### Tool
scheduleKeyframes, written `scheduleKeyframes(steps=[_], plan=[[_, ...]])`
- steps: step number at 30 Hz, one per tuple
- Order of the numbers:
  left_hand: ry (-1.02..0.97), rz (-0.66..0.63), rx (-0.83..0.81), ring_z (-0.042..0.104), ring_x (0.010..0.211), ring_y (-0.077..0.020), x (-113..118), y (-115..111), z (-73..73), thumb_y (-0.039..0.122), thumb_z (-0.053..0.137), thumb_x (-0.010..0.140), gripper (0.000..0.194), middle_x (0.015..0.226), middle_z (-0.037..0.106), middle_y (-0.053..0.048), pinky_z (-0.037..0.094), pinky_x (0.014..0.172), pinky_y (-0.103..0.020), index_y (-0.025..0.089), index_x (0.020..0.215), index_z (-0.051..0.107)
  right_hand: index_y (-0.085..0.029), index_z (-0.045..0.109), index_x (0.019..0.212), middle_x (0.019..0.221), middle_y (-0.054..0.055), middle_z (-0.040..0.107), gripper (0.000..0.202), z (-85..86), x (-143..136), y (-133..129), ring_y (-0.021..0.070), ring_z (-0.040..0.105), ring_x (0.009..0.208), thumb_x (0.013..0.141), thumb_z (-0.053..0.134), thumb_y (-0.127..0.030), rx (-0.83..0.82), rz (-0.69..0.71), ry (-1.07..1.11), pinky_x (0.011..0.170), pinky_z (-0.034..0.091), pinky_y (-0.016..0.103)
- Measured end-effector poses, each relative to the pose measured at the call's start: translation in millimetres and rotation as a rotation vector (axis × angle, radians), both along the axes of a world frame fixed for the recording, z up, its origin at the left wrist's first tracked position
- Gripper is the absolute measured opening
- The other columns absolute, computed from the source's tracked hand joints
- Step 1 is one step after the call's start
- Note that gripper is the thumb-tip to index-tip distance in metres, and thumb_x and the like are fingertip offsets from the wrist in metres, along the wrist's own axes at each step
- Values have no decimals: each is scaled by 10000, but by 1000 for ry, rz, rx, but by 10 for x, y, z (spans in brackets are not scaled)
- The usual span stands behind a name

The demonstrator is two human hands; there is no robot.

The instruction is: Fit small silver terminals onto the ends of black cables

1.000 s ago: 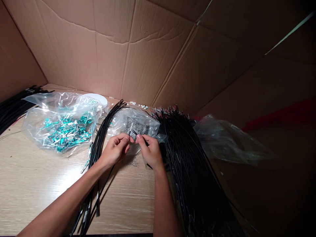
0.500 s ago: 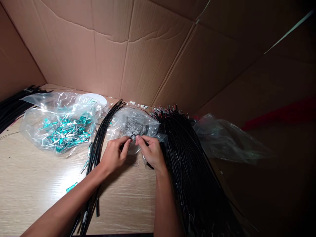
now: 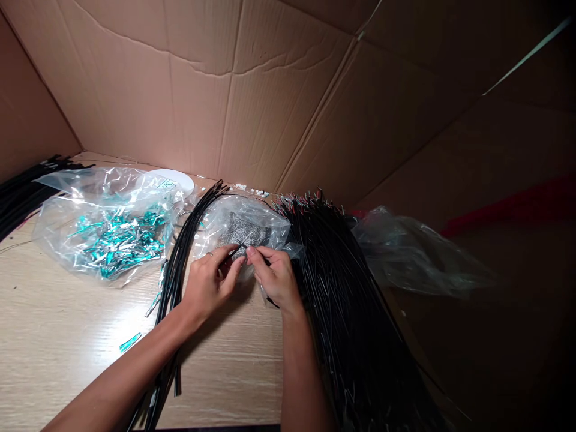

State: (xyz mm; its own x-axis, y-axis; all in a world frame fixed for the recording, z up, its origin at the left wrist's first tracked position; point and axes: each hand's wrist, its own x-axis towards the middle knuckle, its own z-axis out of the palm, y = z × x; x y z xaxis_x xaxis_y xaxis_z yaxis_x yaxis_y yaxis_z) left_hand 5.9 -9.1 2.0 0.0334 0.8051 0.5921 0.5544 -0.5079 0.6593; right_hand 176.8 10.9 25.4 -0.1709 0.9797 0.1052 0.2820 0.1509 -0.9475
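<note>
Left hand (image 3: 204, 287) has parted thumb from forefinger, hold on black cable (image 3: 233, 250) unclear; right hand (image 3: 276, 276) grips dark tool (image 3: 243, 244).

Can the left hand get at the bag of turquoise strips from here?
Probably yes, though not straight across: the slim bundle of black cables lies between the left hand and the bag of turquoise strips, seemingly low enough to reach over. The hand also looks busy, pinching a thin dark piece.
</note>
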Motion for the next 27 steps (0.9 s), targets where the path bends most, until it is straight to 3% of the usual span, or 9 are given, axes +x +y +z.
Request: scheduleKeyframes(steps=[4,9,11,14,18,21,24,27], plan=[[75,64,152,679,610,-140,-8,1,-104,180,564,1020,169,850,771,-65,502,592,-238,129,1129,683,-200,670,739,520,-40,429,465,27,-5,-10,113,388,482,970,608,-599,-5,17,-19,467,286,258],[74,-62,123,659,569,-128,-42,24,-139,151,483,1020,213,758,738,-34,498,570,-228,136,1167,637,-202,667,742,518,-42,414,472,30,-9,-19,112,377,479,952,618,-622,-23,42,29,458,283,260],[-18,-154,2,618,537,-114,-37,12,-58,201,468,1036,184,707,701,-16,478,551,-219,149,1083,638,-204,660,743,512,-49,397,474,14,-1,-20,109,355,468,942,626,-632,-45,46,65,449,272,262],[-254,-343,-338,545,475,-96,-29,-11,113,333,443,1075,300,611,617,8,407,477,-202,166,879,595,-207,649,743,504,-66,358,474,-20,15,-20,96,298,441,925,643,-644,-89,43,132,431,232,263],[-710,-623,-708,413,340,-68,-66,11,259,497,499,1046,372,531,528,54,281,362,-187,169,886,572,-210,619,752,505,-95,298,446,-43,19,-23,72,201,413,911,676,-623,-173,90,278,412,149,262],[-991,-782,-915,234,277,-30,-116,43,276,475,614,979,344,501,416,101,198,306,-169,181,824,525,-209,614,757,496,-110,269,427,-32,17,-32,61,160,408,910,690,-600,-215,140,360,422,131,263],[-1150,-847,-1017,142,282,-21,-142,58,266,409,664,949,288,504,336,128,182,290,-153,186,843,514,-204,609,755,503,-112,252,426,-12,31,-31,61,150,422,918,687,-590,-232,173,381,441,140,266],[-1160,-845,-964,198,295,-18,-133,76,243,409,667,957,304,520,354,117,188,314,-145,182,831,508,-193,622,790,557,-100,248,427,4,43,-9,73,161,468,938,663,-591,-221,156,423,459,150,265]])
